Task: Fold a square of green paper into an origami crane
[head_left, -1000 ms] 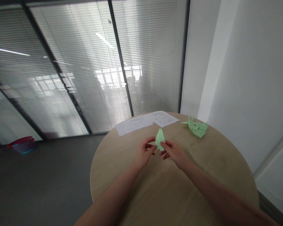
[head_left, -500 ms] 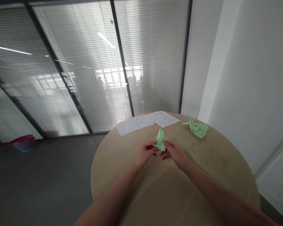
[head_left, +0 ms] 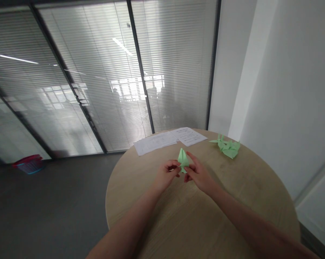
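A small folded piece of light green paper point(head_left: 182, 160) stands pointed upward between both my hands above a round wooden table point(head_left: 227, 201). My left hand point(head_left: 165, 175) pinches its lower left edge with thumb and fingers. On the other side my right hand point(head_left: 198, 174) grips it, with the index finger stretched up along the paper's right edge.
Several finished green folded paper figures point(head_left: 227, 146) lie at the table's far right. White printed sheets point(head_left: 169, 139) lie at the far edge. Beyond the table are glass walls with blinds, a white wall on the right, and a red and blue basket point(head_left: 28, 164) on the grey floor.
My right index finger has risen along the paper's right edge. The green paper looks slightly narrower and more upright than a second ago. My hands stay in about the same place.
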Tool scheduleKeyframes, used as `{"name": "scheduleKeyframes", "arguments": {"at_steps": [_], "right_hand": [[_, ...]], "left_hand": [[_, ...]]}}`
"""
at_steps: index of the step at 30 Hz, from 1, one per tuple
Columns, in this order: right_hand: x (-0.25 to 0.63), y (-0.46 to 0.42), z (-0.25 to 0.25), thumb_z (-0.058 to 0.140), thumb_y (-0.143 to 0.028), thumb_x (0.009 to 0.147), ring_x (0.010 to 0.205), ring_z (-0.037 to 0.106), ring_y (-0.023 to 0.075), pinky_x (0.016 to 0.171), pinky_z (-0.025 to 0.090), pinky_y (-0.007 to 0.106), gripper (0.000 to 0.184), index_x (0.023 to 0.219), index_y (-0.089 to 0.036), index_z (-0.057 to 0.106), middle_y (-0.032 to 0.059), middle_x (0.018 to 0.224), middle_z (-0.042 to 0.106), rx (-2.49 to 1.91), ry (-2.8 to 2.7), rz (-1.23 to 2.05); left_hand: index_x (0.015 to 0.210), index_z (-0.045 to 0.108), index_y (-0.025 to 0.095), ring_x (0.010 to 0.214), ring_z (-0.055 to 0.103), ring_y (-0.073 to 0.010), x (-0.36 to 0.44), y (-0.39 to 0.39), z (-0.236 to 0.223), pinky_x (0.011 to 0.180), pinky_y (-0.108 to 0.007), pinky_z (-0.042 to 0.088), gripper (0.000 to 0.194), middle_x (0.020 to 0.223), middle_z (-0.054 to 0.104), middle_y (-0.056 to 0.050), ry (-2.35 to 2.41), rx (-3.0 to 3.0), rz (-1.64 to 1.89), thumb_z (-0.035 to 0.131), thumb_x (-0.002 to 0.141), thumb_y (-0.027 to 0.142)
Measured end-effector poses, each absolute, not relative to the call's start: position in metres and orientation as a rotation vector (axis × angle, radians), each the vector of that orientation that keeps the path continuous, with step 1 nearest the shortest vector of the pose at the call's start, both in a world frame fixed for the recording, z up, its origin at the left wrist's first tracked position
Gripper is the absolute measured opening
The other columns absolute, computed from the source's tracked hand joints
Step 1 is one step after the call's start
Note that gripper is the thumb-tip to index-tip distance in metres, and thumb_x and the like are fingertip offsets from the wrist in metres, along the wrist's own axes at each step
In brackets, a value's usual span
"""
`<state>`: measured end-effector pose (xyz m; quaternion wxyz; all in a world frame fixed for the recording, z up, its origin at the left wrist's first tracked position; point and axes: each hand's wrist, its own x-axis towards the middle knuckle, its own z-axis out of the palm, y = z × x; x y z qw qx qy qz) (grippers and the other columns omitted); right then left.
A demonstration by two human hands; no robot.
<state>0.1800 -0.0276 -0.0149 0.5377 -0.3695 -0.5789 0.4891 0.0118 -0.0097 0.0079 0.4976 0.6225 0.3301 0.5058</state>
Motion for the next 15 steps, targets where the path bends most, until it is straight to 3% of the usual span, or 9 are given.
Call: {"name": "scheduleKeyframes", "arguments": {"at_steps": [2, 5, 9, 15], "right_hand": [[0.1812, -0.0279, -0.0159, 0.058, -0.040, 0.089, 0.057, 0.062, 0.0153, 0.059, 0.055, 0.031, 0.074, 0.154, -0.029, 0.027, -0.0018, 0.083, 0.067, -0.891, -1.418, 1.087], [0.1836, -0.0276, -0.0185, 0.052, -0.043, 0.092, 0.056, 0.062, 0.0146, 0.059, 0.055, 0.031, 0.058, 0.148, -0.029, 0.041, 0.0009, 0.090, 0.069, -0.909, -1.492, 0.994], [0.1845, -0.0268, -0.0210, 0.050, -0.046, 0.093, 0.054, 0.063, 0.0153, 0.057, 0.054, 0.031, 0.041, 0.125, -0.023, 0.063, 0.0001, 0.072, 0.066, -0.938, -1.502, 0.999], [0.1848, -0.0264, -0.0176, 0.060, -0.059, 0.083, 0.062, 0.068, 0.0185, 0.060, 0.059, 0.035, 0.045, 0.101, -0.018, 0.070, 0.0033, 0.076, 0.069, -0.803, -1.261, 1.313]], "left_hand": [[0.079, 0.075, 0.016, 0.072, 0.062, -0.0150, 0.0123, -0.0108, 0.0079, 0.058, -0.024, 0.053, 0.020, 0.088, 0.070, -0.006, 0.797, 1.465, 1.184, 0.079, 0.068, 0.032], [0.082, 0.077, 0.015, 0.069, 0.062, -0.0146, 0.0125, -0.0118, 0.0077, 0.059, -0.024, 0.052, 0.019, 0.079, 0.070, -0.005, 0.813, 1.382, 1.132, 0.076, 0.069, 0.030], [0.082, 0.076, 0.014, 0.064, 0.062, -0.0135, 0.0111, -0.0106, 0.0081, 0.059, -0.025, 0.052, 0.019, 0.073, 0.069, -0.004, 0.828, 1.323, 1.130, 0.075, 0.067, 0.027], [0.083, 0.076, 0.014, 0.060, 0.061, -0.0132, 0.0089, -0.0066, 0.0068, 0.060, -0.026, 0.054, 0.018, 0.071, 0.070, -0.003, 0.897, 1.466, 1.158, 0.070, 0.071, 0.026]]}}
